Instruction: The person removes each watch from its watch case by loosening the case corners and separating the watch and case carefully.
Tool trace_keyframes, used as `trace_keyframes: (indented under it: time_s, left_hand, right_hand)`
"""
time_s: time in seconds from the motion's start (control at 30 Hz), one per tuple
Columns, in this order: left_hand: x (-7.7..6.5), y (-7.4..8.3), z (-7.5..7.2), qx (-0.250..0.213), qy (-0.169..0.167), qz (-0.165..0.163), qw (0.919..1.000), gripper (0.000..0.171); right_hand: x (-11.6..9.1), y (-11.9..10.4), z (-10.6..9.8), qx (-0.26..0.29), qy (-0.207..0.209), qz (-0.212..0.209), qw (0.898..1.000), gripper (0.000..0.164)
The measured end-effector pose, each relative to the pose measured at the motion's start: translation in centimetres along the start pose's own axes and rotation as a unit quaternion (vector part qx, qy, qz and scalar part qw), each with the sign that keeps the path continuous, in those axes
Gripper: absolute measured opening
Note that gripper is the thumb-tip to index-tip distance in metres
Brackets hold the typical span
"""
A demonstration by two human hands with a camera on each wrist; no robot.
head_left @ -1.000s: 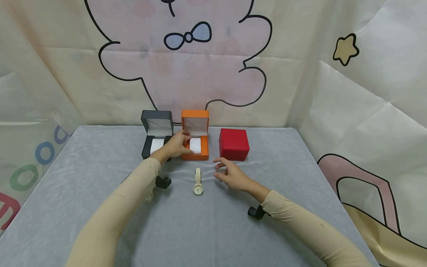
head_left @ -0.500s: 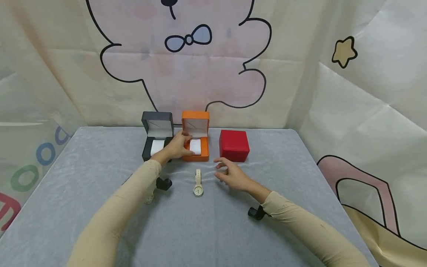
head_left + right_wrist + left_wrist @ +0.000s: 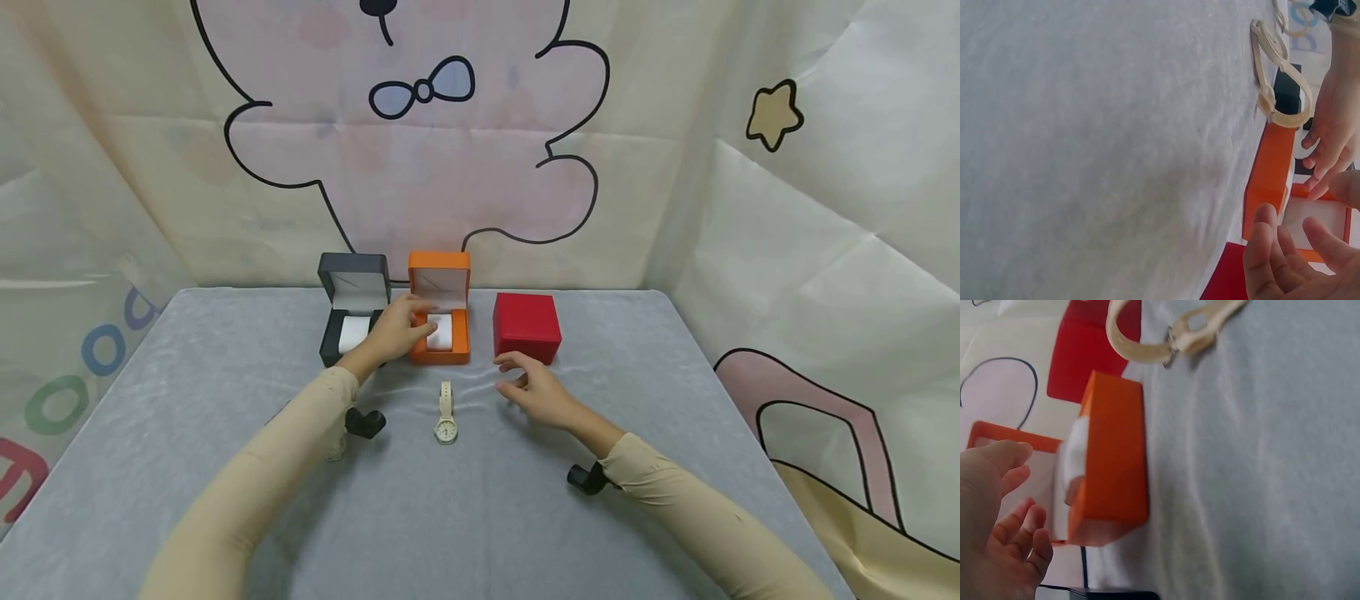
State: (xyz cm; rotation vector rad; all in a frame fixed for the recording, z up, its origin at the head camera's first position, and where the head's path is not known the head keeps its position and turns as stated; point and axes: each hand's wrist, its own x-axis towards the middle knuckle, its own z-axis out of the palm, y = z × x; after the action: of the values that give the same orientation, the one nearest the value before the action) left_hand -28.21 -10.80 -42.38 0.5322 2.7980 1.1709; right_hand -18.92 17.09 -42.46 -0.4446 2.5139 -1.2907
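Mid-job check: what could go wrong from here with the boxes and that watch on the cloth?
The left hand is at the orange box, by its open lid; a bump might swing it shut.
The watch lies between the hands, so a black wrist mount could catch it.
The right hand, close to the red box, might nudge it.

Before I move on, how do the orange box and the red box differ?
The orange box stands open, lid raised; the red box is closed. The orange box shows a white cushion inside; the red box shows only its outside. In the head view, the left hand overlaps the orange box; the right hand is near the red box. Both sit on the gray cloth.
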Motion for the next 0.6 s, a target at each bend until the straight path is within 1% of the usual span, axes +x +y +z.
trace_keyframes:
  time_s: [0.07,0.17,0.23,0.33,0.6]
  left_hand:
    - [-0.1,0.4,-0.1,-0.007,0.012,0.009,0.9999,0.039]
    - [-0.2,1.1,-0.2,-0.017,0.022,0.023,0.9994,0.036]
    - [-0.3,1.7,-0.2,-0.027,0.021,0.027,0.999,0.036]
    - [-0.5,2.4,-0.3,-0.038,0.018,0.027,0.9987,0.036]
    - [-0.6,3.6,-0.2,-0.043,0.023,0.04,0.998,0.04]
  right_hand:
    - [-0.2,0.0,-0.3,-0.019,0.007,-0.009,1.0,0.045]
    - [-0.6,0.3,-0.8,-0.055,0.021,-0.032,0.998,0.044]
    - [-0.7,0.5,-1.1,-0.075,0.032,-0.049,0.995,0.043]
    - [-0.8,0.8,-1.7,-0.081,0.042,-0.062,0.994,0.043]
    - [-1.3,1.2,-3.5,-0.092,0.049,-0.05,0.993,0.042]
